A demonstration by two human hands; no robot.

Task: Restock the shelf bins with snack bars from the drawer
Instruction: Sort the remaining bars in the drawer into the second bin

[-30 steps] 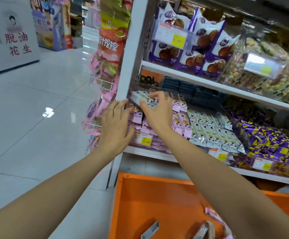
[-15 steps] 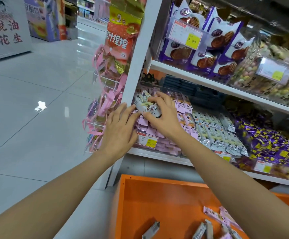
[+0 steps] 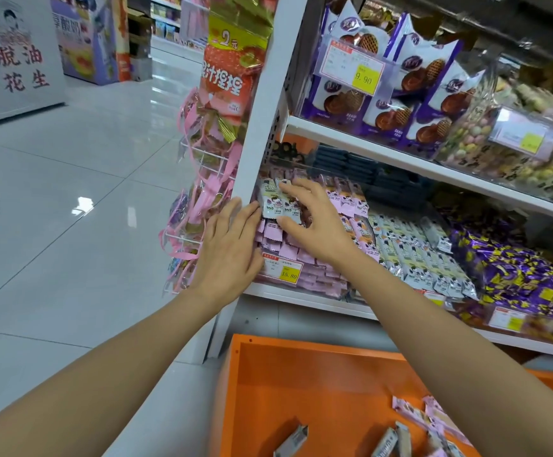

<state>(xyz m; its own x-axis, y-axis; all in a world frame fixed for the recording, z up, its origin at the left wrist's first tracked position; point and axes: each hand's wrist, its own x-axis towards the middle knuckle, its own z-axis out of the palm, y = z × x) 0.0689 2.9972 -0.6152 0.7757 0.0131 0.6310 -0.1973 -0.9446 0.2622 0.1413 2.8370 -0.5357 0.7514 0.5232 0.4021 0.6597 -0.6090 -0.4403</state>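
Holding a small bundle of snack bars [image 3: 276, 202], at least two packets though the exact count is unclear, the right hand [image 3: 314, 225] has its grip closed on them, thumb beneath and fingers above, just right of the white shelf post [image 3: 265, 127].

- Left hand [image 3: 232, 255]: one. Grip wide, fingers straight, laid flat on the pink packets just right of the post.
- Bin [image 3: 334, 290]: one, clear-fronted, heaped with pink bars, right of the post. The held bundle sits over its near-post corner.
- Price tag [image 3: 286, 273]: one on this bin, yellow, reading 15.80.
- Drawer [image 3: 301, 374]: one, orange, below and right of the post.
- Grey-wrapped bars [image 3: 291, 441]: at least three lie loose in the drawer beside several pink ones, some hidden by the right forearm.
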